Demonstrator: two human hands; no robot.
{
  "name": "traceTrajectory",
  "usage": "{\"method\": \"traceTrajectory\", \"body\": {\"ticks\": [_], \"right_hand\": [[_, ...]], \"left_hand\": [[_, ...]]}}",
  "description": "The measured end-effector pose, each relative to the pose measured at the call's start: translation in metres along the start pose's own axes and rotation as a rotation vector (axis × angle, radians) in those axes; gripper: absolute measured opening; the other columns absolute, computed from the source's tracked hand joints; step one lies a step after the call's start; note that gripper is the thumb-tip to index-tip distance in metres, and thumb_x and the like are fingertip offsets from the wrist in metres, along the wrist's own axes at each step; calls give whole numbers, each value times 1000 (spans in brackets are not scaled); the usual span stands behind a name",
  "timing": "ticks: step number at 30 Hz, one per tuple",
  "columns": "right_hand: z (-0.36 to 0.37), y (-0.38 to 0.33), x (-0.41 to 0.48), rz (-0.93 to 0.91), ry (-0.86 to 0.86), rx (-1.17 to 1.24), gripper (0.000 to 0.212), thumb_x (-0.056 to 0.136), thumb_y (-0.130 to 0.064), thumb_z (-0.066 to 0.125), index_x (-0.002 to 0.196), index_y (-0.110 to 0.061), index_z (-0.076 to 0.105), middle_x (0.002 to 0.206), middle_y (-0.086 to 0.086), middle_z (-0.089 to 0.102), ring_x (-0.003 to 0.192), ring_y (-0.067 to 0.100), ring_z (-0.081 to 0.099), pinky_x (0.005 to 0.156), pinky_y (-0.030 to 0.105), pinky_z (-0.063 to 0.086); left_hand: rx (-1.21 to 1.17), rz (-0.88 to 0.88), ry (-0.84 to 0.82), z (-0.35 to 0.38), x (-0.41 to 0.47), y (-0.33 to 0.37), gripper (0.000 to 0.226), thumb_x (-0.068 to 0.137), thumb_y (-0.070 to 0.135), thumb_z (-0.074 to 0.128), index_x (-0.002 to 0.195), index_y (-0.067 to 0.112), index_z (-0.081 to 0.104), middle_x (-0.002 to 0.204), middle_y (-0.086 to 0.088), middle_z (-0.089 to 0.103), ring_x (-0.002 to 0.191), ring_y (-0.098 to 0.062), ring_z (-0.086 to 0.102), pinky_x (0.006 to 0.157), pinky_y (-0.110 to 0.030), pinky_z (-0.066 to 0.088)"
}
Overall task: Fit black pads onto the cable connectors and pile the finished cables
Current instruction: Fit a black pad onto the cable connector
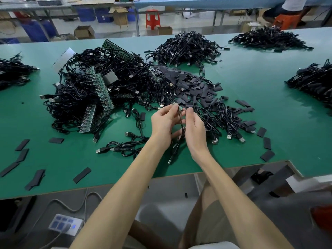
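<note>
Above the green table [251, 123], my left hand [164, 123] and my right hand [195, 128] together pinch a small green connector board [178, 107] at the end of a black cable [181, 133]. The cable hangs down between my hands, and its USB plug [169, 161] dangles near the table's front edge. A heap of loose black pads [190, 83] lies just behind my hands. Left of it is a big tangle of cables with green board strips [100, 87]. Whether a pad sits on the connector is not visible.
Piles of cables lie at the back centre [186, 47], back right [269, 38], right edge [312, 81] and left edge [12, 72]. Loose pads are scattered along the front left [81, 175] and right [266, 142]. A power strip [65, 224] lies on the floor. A seated person [285, 8] is at the far bench.
</note>
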State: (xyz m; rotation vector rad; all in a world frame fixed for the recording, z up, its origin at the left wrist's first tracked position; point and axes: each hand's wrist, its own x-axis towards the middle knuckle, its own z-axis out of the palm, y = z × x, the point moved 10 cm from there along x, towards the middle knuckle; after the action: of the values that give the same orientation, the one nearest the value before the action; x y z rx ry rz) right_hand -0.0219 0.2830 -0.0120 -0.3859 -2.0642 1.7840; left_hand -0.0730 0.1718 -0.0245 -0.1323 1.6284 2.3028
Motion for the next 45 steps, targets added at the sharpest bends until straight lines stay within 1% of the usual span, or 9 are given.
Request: {"method": "traceTrajectory", "body": {"ticks": [4,9,15,17,19,21,24,32,45], "right_hand": [[8,3,0,27,-82,-73,44,101,-61,44,103,-25,68,87,-10,77,70,16,73,75,38,57],[10,7,2,26,-97,-101,45,95,-34,70,134,-14,59,96,-3,79,77,18,74,83,50,60],[-1,14,5,57,9,-54,49,95,-27,64,140,-8,56,113,-5,77,103,2,67,96,26,50],[-1,13,5,47,24,-54,44,95,-27,63,135,-10,59,109,-7,77,85,1,65,80,16,49],[-2,10,5,28,44,-38,33,96,-27,62,126,-12,61,94,-13,78,65,9,57,67,22,50],[-3,9,4,16,57,-12,23,99,-30,60,117,-15,60,86,-12,77,59,10,54,65,35,51],[-6,7,3,-1,91,-16,11,101,-33,57,106,-23,58,78,-6,75,59,2,55,67,32,48],[-7,4,2,-8,82,16,5,102,-29,55,99,-25,55,75,0,71,67,17,62,79,49,54],[-3,5,3,-2,40,57,4,102,-28,57,100,-24,56,79,2,71,65,15,61,70,45,53]], "left_hand": [[299,339,85,-14,-3,26,17,100,14,62,106,2,72,82,2,72,69,-6,68,65,-24,55],[792,517,52,-23,-8,34,22,104,18,54,111,13,74,101,4,74,92,-9,69,88,-32,56],[992,631,-16,-39,-16,47,21,103,12,54,114,14,72,108,4,71,99,-10,66,93,-34,55],[1119,686,-30,-42,-17,53,22,103,9,53,115,13,71,111,1,68,102,-11,63,96,-32,52],[1269,720,-30,-42,-15,55,24,104,9,50,120,10,68,116,-2,64,110,-17,59,98,-34,49],[1387,767,-20,-32,-12,56,28,103,6,49,126,7,64,122,-6,61,117,-24,54,101,-38,46],[1457,842,-87,5,-5,54,39,100,4,52,138,5,57,134,-11,59,125,-30,53,108,-41,41],[1873,630,-249,63,55,14,71,101,17,48,160,4,11,169,-11,9,157,-26,4,126,-44,7],[1951,763,-145,22,12,12,49,109,32,32,152,11,39,160,-5,40,151,-22,29,122,-55,-2]]}}
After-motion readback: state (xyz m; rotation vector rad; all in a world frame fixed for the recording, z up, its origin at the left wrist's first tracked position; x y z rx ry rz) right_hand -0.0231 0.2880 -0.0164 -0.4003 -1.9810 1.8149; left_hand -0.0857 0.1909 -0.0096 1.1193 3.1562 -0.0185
